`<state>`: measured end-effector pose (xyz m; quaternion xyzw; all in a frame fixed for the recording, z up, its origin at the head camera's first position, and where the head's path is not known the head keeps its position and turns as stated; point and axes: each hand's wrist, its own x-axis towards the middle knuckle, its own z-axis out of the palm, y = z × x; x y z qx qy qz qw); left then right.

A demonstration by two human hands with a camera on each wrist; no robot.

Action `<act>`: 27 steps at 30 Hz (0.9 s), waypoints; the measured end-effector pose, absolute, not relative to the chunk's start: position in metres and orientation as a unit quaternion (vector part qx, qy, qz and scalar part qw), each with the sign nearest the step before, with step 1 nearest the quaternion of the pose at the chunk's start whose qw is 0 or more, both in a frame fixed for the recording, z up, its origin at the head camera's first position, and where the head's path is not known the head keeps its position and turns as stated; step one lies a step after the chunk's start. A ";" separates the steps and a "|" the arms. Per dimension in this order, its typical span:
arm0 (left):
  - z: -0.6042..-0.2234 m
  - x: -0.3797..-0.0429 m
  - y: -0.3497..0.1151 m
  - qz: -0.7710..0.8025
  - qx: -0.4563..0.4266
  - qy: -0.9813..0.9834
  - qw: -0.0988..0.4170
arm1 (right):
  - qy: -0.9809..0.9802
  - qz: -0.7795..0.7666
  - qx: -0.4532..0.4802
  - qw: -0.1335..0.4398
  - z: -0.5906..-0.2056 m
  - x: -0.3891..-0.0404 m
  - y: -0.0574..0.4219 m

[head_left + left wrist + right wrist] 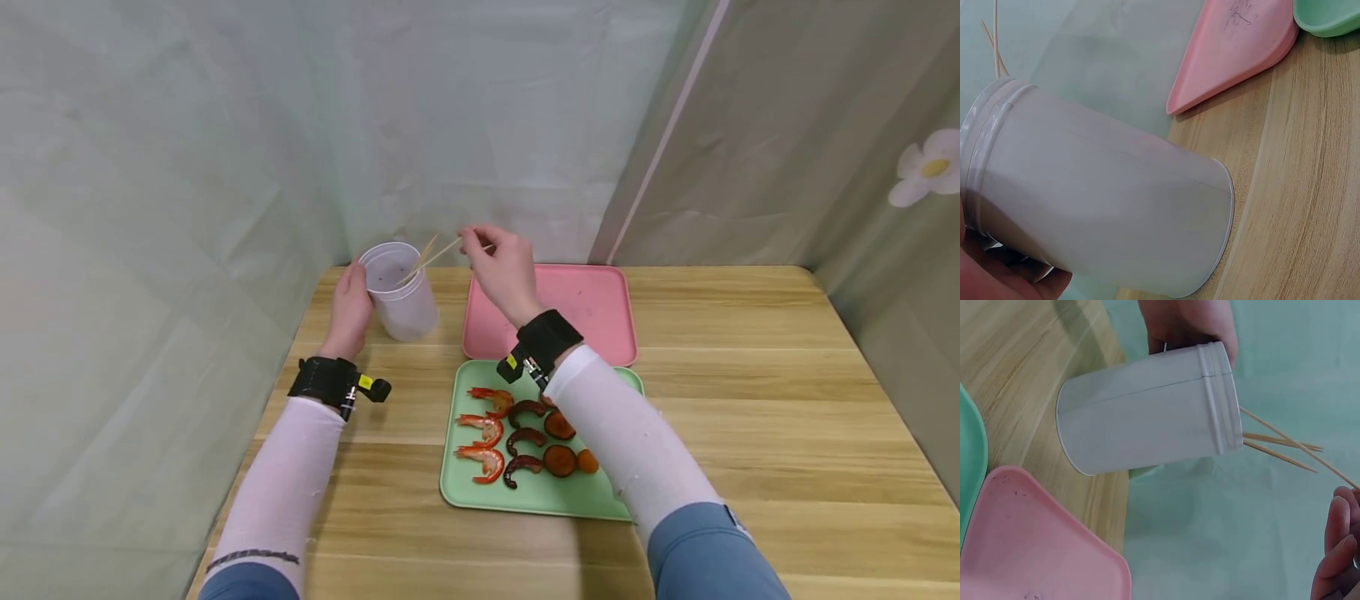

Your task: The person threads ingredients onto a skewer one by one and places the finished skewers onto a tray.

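Observation:
A white cylindrical canister [408, 315] stands at the back left of the table, tilted slightly. My left hand [351, 307] grips it near the rim, fingers curled against its side in the left wrist view. Between thumb and fingertips, my right hand [502, 262] pinches a thin wooden skewer [1285, 437] whose lower end is inside the canister. A few other skewers [1280, 454] lean out over the rim; how many lie inside is hidden. Below the right hand lies a pink tray [592, 312], with dark marks on its surface.
Nearer me, a green tray [543, 502] holds rows of shrimp [489, 463], dark curled pieces [525, 437] and round dark-edged slices [559, 461], with a small orange piece [587, 461]. My right forearm covers its right part. Pale curtains [487, 125] hang behind the wooden table [750, 400].

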<state>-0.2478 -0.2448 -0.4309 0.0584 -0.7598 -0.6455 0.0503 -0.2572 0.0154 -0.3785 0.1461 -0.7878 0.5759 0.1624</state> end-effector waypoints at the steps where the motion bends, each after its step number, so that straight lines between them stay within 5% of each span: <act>1: -0.430 -0.248 -0.245 -0.645 0.059 -0.760 0.048 | -0.786 0.580 0.145 0.159 -0.379 -0.257 0.016; 27: -0.439 -0.259 -0.247 -0.653 0.075 -0.748 0.089 | -0.678 0.724 0.077 0.098 -0.378 -0.252 0.039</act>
